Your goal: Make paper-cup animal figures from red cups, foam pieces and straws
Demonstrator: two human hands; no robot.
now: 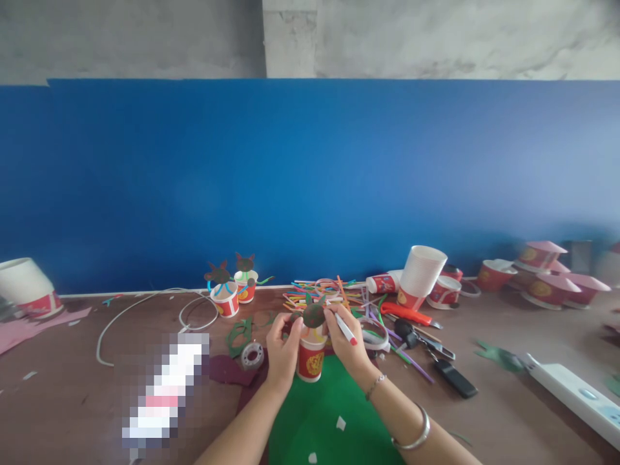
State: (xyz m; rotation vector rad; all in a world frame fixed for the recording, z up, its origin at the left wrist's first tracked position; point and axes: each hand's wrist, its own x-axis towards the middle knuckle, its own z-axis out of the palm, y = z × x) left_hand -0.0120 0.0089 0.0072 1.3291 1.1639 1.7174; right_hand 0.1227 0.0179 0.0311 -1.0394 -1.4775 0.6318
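A red paper cup [310,361] with a gold emblem stands on green paper [334,403], close in front of me. Above its rim sits a dark green paper cat head [314,314] with pointed ears. My left hand [283,349] pinches the left edge of this paper figure, beside the cup. Between the fingers of my right hand [346,339] is a white marker [345,328] with a red end pointing down. Its other end is at the right side of the cat head, where the fingers hide the tip.
Two finished-looking cat cups [225,299] stand behind, left of several pipe cleaners [310,294]. A tape roll [252,355] lies left of my hands. To the right are stacked cups [420,274], a red utility knife [407,314], keys [407,332] and a power strip [576,394].
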